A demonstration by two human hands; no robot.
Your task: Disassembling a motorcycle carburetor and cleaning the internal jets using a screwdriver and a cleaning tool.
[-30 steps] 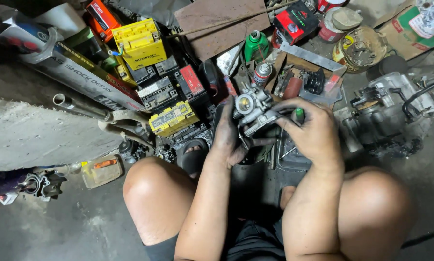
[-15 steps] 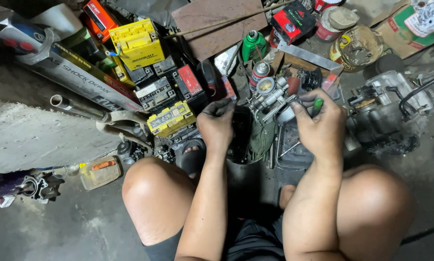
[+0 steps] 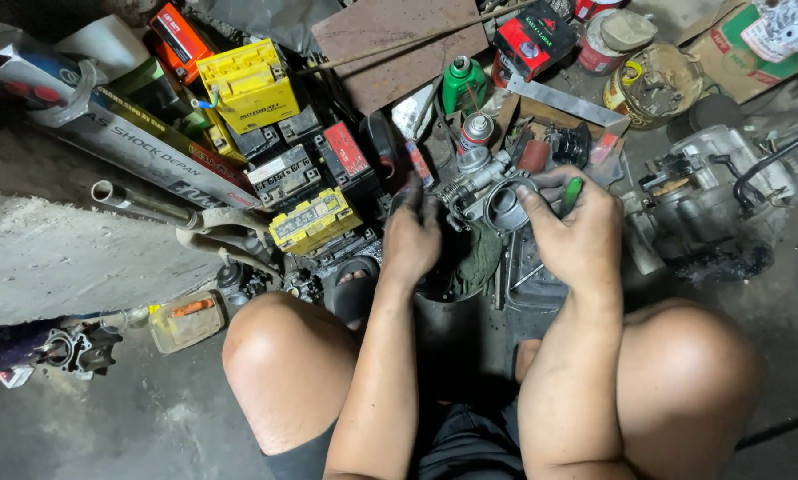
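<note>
Grey metal carburetor (image 3: 488,191) now turned bore-up, right hand (image 3: 577,236) fingers gripping it, left hand (image 3: 410,240) steadying

carburetor (image 3: 488,191): dull silver-grey metal, dark bore
screwdriver (image 3: 571,193): green handle
rag (image 3: 479,260): dark olive green
bottle (image 3: 462,84): bright green
spray can (image 3: 476,132): grey with a red band
big battery (image 3: 248,86): yellow
small battery (image 3: 315,220): yellow top, dark sides
box (image 3: 534,40): red and black
plate (image 3: 386,44): rusty brown
engine (image 3: 719,191): grimy silver-grey
floor (image 3: 106,427): dark grey concrete
</note>
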